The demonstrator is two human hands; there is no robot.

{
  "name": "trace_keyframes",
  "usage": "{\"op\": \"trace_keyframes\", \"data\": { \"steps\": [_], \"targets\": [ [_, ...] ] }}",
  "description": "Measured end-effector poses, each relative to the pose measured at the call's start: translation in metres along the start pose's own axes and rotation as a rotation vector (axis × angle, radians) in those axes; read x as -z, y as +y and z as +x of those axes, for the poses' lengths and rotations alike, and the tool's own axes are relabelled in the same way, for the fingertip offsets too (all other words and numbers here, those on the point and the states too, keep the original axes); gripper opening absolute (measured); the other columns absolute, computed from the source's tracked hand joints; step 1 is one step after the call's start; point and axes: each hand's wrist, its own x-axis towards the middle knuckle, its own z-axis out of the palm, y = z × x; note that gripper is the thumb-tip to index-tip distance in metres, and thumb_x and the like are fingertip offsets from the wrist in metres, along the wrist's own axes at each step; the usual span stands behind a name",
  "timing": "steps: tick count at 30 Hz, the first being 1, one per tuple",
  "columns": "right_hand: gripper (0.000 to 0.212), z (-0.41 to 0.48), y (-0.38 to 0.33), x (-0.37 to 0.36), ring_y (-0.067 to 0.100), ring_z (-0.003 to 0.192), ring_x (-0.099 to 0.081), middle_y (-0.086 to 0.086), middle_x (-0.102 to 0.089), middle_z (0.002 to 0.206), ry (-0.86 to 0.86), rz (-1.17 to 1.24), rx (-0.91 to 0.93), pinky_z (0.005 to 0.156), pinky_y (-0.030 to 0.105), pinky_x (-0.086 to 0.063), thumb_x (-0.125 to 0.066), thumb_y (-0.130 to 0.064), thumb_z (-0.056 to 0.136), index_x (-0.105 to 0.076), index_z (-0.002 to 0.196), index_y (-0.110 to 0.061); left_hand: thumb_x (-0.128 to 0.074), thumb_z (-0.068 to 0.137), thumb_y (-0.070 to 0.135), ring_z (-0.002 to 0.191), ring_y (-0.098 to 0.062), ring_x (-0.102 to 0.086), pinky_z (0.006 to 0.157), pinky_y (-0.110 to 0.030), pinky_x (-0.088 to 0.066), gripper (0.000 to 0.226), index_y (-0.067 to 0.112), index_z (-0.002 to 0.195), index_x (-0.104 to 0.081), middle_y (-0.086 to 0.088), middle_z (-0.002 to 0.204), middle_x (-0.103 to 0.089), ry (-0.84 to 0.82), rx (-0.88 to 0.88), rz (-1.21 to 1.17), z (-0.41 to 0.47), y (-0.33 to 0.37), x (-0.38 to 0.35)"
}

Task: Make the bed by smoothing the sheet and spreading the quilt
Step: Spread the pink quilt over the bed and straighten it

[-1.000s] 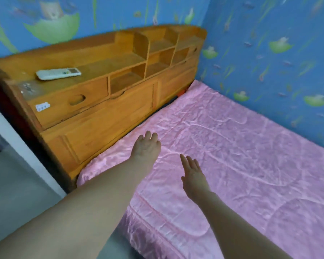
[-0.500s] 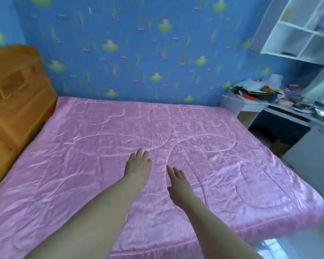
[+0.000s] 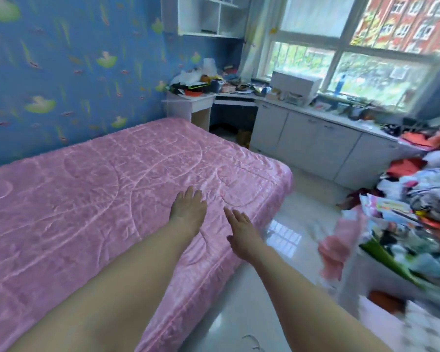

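A shiny pink quilted sheet point(image 3: 92, 199) covers the bed and hangs over its near edge, with fine creases across the surface. My left hand point(image 3: 187, 209) stretches out palm down over the sheet near the foot end, fingers straight. My right hand point(image 3: 241, 231) is held beside it, turned on edge with fingers straight, over the bed's near edge. Neither hand holds anything. Whether the hands touch the sheet I cannot tell.
A heap of clothes point(image 3: 412, 214) lies at the right, with a pink cloth point(image 3: 338, 247) hanging from it. White cabinets point(image 3: 310, 143) and a cluttered desk point(image 3: 203, 95) stand beyond the foot of the bed under the window. Glossy white floor point(image 3: 277, 250) lies between.
The view has swung right from the wooden headboard to the foot of the bed. Both hands have travelled along the sheet toward the foot end, keeping the same open pose.
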Motion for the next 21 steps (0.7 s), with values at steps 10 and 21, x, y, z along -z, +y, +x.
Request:
{"op": "trace_keyframes", "data": {
  "steps": [10,21],
  "targets": [
    [0.077,-0.127,0.063,0.032,0.026,0.146,-0.01,0.004,-0.011,0.159,0.065,-0.036,-0.392,0.114,0.034,-0.021,-0.051,-0.011,0.095,-0.003,0.153,-0.024,-0.052,0.091,0.015,0.146,-0.033,-0.008,0.115,-0.043,-0.02,0.052,0.016,0.142,-0.041,-0.011,0.154,-0.021,0.052,-0.347,-0.001,-0.026,0.103,0.026],
    [0.076,-0.172,0.094,0.053,0.022,0.147,-0.01,0.001,-0.011,0.159,0.14,0.006,-0.493,0.116,0.033,-0.018,-0.052,-0.012,0.095,-0.004,0.153,-0.025,-0.056,0.086,0.01,0.143,-0.033,-0.016,0.111,-0.041,-0.024,0.045,0.016,0.13,-0.052,-0.012,0.148,-0.03,0.107,-0.414,-0.028,-0.032,0.157,0.048]
  ]
}}
